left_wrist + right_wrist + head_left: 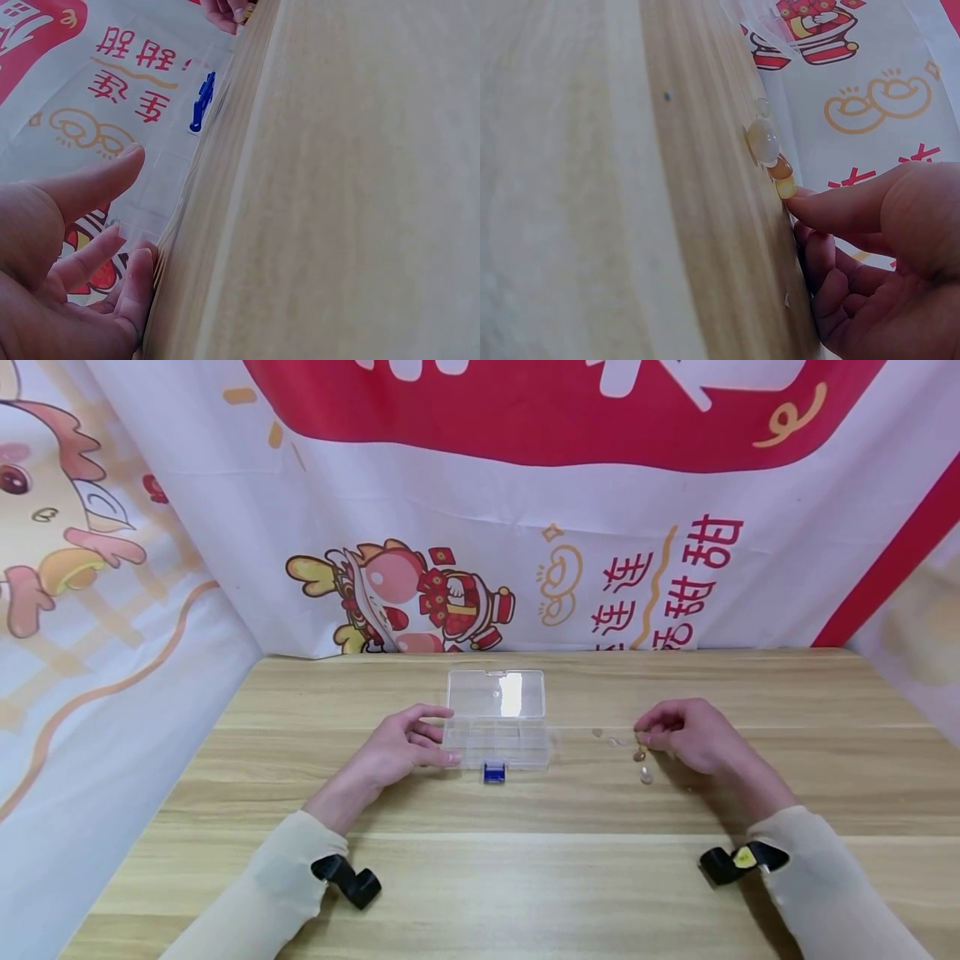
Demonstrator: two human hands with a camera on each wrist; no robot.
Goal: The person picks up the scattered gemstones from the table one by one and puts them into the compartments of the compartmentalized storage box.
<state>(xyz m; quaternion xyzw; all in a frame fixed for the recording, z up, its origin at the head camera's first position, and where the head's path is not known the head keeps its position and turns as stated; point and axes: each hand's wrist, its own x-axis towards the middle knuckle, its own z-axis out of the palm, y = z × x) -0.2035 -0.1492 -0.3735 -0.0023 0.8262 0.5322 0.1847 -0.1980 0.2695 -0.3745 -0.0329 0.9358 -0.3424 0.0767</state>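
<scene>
A clear plastic compartment box point(506, 745) lies on the table with its lid point(480, 689) raised at the back and a blue latch point(494, 772) at the front. My left hand point(405, 745) spans the box's left end, thumb at the front corner and forefinger at the back one, both fairly straight. Right of the box, my right hand point(693, 732) pinches a small yellow glossy stone point(786, 187) at the thumb tip; the opposing fingertip is hidden in the right wrist view. Beside it lie a brown stone point(639, 756) and a whitish translucent one point(647, 775).
Between box and right hand lie a greyish small piece point(597, 732) and a pale clear one point(615, 742). The wood-grain table point(525, 877) meets a printed cloth backdrop point(450, 502) at its rear edge; another cloth point(112, 610) hangs at the left. Both wrists carry black straps.
</scene>
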